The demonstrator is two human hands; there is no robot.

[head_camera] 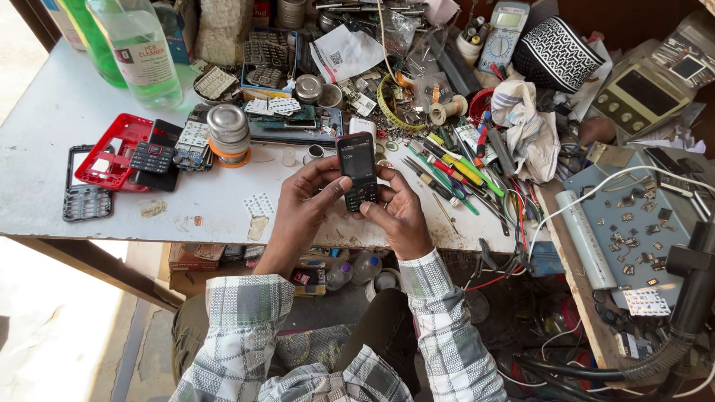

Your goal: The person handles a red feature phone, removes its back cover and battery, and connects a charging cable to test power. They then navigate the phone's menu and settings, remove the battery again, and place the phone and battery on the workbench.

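A small dark keypad phone (357,168) with a reddish rim and a lit screen is held upright over the front edge of the white workbench (52,119). My left hand (309,199) grips its left side, thumb lying across the keypad. My right hand (400,212) cups the lower right side, thumb near the bottom keys. Both wrists wear checked sleeves.
A red phone frame (112,151), a black housing (86,195) and loose keypads lie at the left. Clear bottles (138,48) stand at the back left. Screwdrivers and tweezers (454,175) lie right of the hands. A multimeter (503,30) and a white cloth (529,123) sit behind.
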